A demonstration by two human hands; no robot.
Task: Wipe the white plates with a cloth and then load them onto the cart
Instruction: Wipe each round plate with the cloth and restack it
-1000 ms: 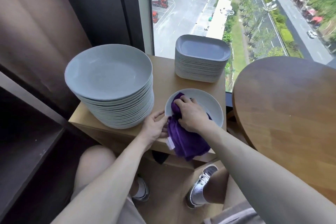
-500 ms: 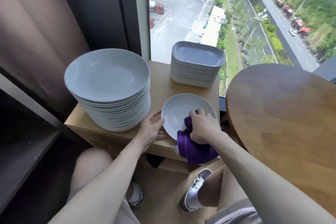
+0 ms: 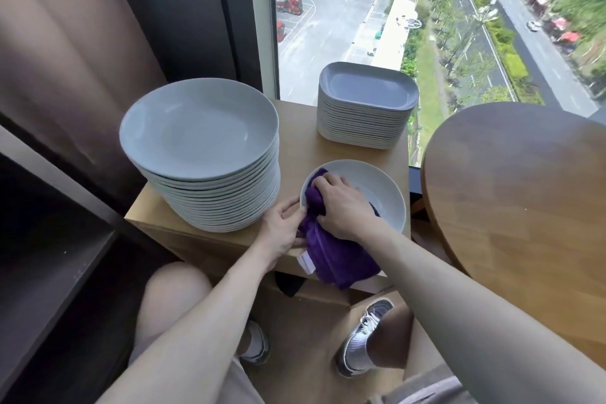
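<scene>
A single white round plate (image 3: 383,188) lies near the front right of a small wooden stand (image 3: 296,128). My right hand (image 3: 341,202) grips a purple cloth (image 3: 337,256) and presses it onto the plate's left half. The cloth's lower part hangs over the stand's front edge. My left hand (image 3: 283,229) holds the plate's left rim, fingers partly hidden by the cloth. A tall stack of white round plates (image 3: 200,131) stands at the left. A stack of rounded square plates (image 3: 367,92) stands at the back right.
A round wooden table (image 3: 524,190) stands close on the right. A window with a long drop is behind the stand, and a brown curtain (image 3: 65,52) hangs at the left. A dark shelf (image 3: 39,256) runs along the left. My knees and shoes are below.
My right hand has swept the cloth from the plate's near edge back up onto its left half. The left hand has stayed on the rim.
</scene>
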